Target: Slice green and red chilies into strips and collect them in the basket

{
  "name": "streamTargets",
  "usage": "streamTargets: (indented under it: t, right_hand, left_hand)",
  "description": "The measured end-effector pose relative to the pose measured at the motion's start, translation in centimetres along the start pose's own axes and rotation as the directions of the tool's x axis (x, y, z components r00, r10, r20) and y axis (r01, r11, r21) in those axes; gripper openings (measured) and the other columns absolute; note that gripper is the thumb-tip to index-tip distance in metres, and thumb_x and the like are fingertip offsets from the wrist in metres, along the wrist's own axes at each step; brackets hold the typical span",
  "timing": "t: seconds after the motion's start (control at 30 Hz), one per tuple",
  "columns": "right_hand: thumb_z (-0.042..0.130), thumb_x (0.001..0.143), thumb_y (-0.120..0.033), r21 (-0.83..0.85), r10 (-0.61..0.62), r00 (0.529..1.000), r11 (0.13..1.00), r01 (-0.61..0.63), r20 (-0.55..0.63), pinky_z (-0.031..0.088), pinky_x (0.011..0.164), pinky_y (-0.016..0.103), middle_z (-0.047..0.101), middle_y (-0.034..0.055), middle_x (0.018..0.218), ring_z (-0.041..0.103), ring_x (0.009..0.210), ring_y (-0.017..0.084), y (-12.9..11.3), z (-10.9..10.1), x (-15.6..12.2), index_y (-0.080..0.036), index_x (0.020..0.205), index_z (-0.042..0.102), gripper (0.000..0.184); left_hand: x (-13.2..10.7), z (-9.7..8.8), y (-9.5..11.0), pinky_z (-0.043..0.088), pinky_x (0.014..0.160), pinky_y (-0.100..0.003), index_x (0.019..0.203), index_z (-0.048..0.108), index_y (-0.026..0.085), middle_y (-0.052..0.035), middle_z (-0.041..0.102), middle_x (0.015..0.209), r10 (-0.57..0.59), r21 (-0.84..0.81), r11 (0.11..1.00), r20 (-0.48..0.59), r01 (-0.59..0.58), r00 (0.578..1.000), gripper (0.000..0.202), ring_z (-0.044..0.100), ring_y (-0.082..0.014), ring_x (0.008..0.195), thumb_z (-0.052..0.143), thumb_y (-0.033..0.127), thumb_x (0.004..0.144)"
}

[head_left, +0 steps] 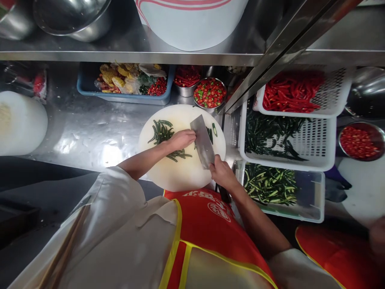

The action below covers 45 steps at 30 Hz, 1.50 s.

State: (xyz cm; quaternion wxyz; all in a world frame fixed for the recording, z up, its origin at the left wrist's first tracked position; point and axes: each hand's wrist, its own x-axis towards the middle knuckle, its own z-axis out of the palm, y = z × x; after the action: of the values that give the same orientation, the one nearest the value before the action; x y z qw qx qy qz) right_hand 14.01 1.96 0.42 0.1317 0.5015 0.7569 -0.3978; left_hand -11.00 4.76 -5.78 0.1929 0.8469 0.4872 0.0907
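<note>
A round white cutting board (168,176) lies in front of me. My right hand (221,171) is closed round the handle of a broad cleaver (203,140), its blade slanting up and left over the board. My left hand (183,139) has its fingers bunched beside the blade, with a bit of green chili showing under the fingertips. Long dark green chilies (161,130) lie in a heap left of that hand, and more (177,155) lie below the wrist. Right of the blade are green pieces (214,129), partly hidden by it.
Behind the board stand a blue tub (120,96) of mixed ingredients and a bowl of chopped chilies (209,93). To the right are a basket of red chilies (291,92), a basket of green ones (270,134) and a bin of cut green strips (270,184). A steel shelf edge (129,57) runs above.
</note>
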Motion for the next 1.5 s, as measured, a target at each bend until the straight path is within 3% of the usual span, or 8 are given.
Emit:
streamTargets:
  t: [0.17,0.27,0.33,0.5,0.77,1.0,1.2,1.5]
  right_hand:
    - [0.037,0.094,-0.029,0.112,0.012,0.997,0.994,-0.003,-0.079,0.038,0.062,0.027,0.067,0.0063,0.068,0.062,0.063,0.021,-0.3,0.6,1.7,-0.015,0.112,0.046,0.025]
    - [0.037,0.094,-0.033,0.110,0.009,0.995,0.994,0.001,-0.098,0.038,0.064,0.028,0.066,0.0051,0.066,0.063,0.066,0.022,0.7,0.4,0.3,-0.016,0.111,0.046,0.025]
    - [0.037,0.095,-0.033,0.071,-0.029,0.998,0.997,0.033,-0.064,0.037,0.065,0.028,0.065,0.0042,0.065,0.063,0.068,0.023,1.5,0.4,-1.0,-0.017,0.110,0.046,0.024]
    - [0.038,0.094,-0.029,-0.037,-0.080,0.995,0.996,0.082,0.056,0.032,0.063,0.028,0.067,0.0054,0.071,0.063,0.071,0.022,2.4,1.0,-2.6,-0.016,0.111,0.047,0.023]
    - [0.036,0.095,-0.028,-0.049,-0.008,1.000,0.999,0.008,-0.002,0.035,0.067,0.028,0.065,0.0039,0.065,0.064,0.073,0.023,2.0,0.7,-1.1,-0.016,0.112,0.045,0.023]
    - [0.036,0.095,-0.028,-0.111,0.000,1.000,0.994,0.001,0.002,0.034,0.066,0.028,0.067,0.0057,0.070,0.065,0.077,0.024,1.8,0.5,-0.9,-0.016,0.112,0.046,0.023]
    - [0.037,0.096,-0.029,-0.189,-0.003,1.000,0.982,-0.002,-0.029,0.031,0.063,0.028,0.071,0.0107,0.083,0.064,0.077,0.024,1.5,0.2,-0.9,-0.015,0.114,0.047,0.026]
    - [0.035,0.096,-0.030,-0.230,-0.024,1.000,0.973,0.019,-0.017,0.030,0.063,0.029,0.070,0.0129,0.085,0.064,0.077,0.025,1.0,-0.8,-1.0,-0.015,0.114,0.047,0.026]
  left_hand:
    - [-0.2,-1.6,-0.2,0.047,0.080,-0.028,0.086,0.065,0.017,-0.0069,0.063,0.094,0.000,-0.002,1.000,0.033,0.000,0.999,0.028,0.060,-0.0171,0.089,0.040,0.021,0.096]
    - [-1.2,-3.6,-2.7,0.048,0.084,-0.030,0.088,0.066,0.016,-0.0081,0.063,0.094,-0.197,0.026,0.980,-0.061,0.198,0.979,0.025,0.059,-0.0187,0.091,0.042,0.019,0.093]
    - [-2.2,-4.9,-5.2,0.047,0.089,-0.032,0.089,0.068,0.015,-0.0096,0.064,0.098,-0.373,0.073,0.922,-0.098,0.380,0.923,0.021,0.059,-0.0210,0.094,0.047,0.016,0.087]
    - [-3.2,-5.9,-8.8,0.047,0.088,-0.033,0.087,0.072,0.017,-0.0099,0.066,0.099,-0.508,0.157,0.853,0.032,0.498,0.861,0.023,0.060,-0.0228,0.092,0.051,0.014,0.080]
    - [-0.5,-4.5,-5.3,0.048,0.085,-0.031,0.087,0.070,0.017,-0.0087,0.064,0.100,-0.394,0.081,0.917,0.025,0.391,0.919,0.025,0.061,-0.0217,0.091,0.046,0.014,0.084]
    - [-1.3,-4.3,-6.7,0.047,0.091,-0.031,0.096,0.070,0.017,-0.0076,0.064,0.105,-0.403,0.098,0.909,-0.047,0.406,0.914,0.028,0.060,-0.0207,0.097,0.044,0.014,0.085]
    - [-0.6,-2.2,-2.3,0.049,0.086,-0.029,0.094,0.067,0.017,-0.0067,0.064,0.098,-0.114,0.084,0.991,0.063,0.108,0.992,0.025,0.060,-0.0194,0.096,0.043,0.014,0.090]
    - [-0.4,-0.7,-0.5,0.048,0.084,-0.029,0.092,0.066,0.018,-0.0069,0.063,0.098,-0.010,0.005,1.000,0.038,0.010,0.999,0.025,0.060,-0.0178,0.093,0.042,0.019,0.095]
